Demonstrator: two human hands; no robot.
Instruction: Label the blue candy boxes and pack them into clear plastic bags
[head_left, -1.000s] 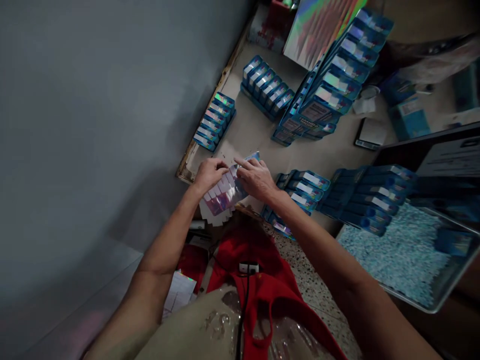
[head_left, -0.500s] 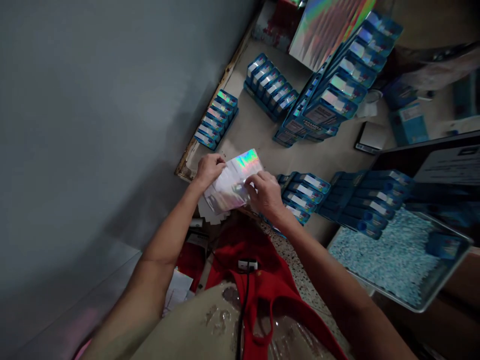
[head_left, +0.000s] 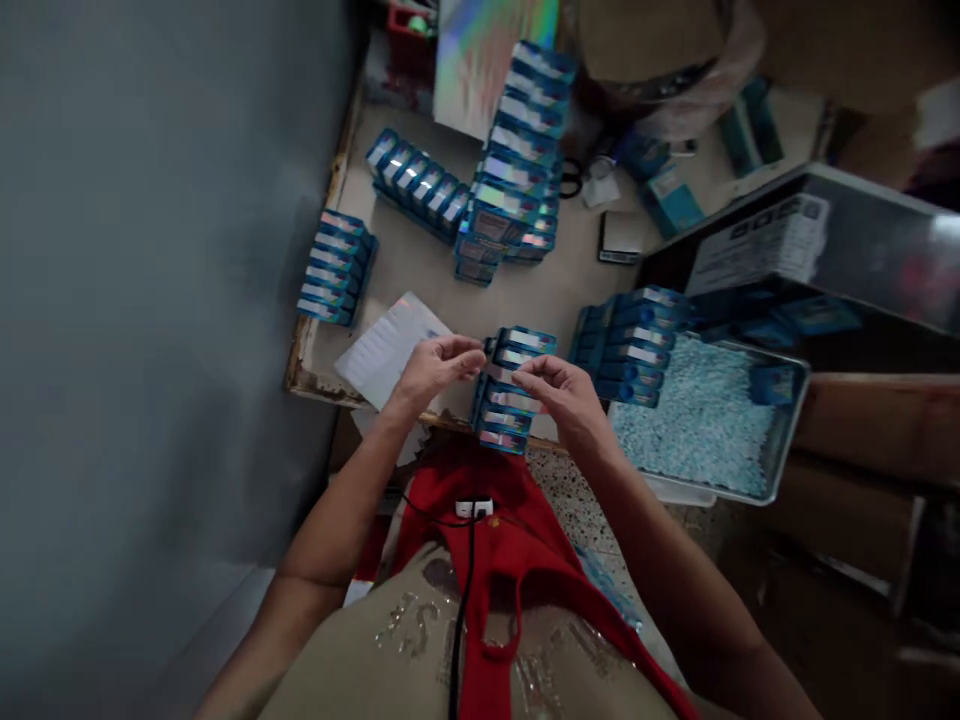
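My left hand (head_left: 444, 372) is closed in a pinch at the left side of a short row of blue boxes (head_left: 504, 420) near the table's front edge. Across that row, my right hand (head_left: 561, 392) has thumb and forefinger pinched together. A small pale sticker (head_left: 500, 374) shows at its fingertips, just over the boxes. Whether the left fingertips hold anything is too small to tell. Left of the hands, a shiny sheet of stickers (head_left: 386, 348) lies flat on the table, partly behind my left wrist.
More blue boxes (head_left: 337, 265) stand at the table's left edge. Behind are another row (head_left: 416, 185) and a tall stack (head_left: 517, 150) beside a rainbow-shiny sheet (head_left: 465, 70). To the right are bundled boxes (head_left: 630, 345) and a metal tray (head_left: 787, 430) of pale blue bits.
The sticker sheet has gone from my hands onto the table. Both hands have shifted to the row of blue boxes, and the camera view has turned.
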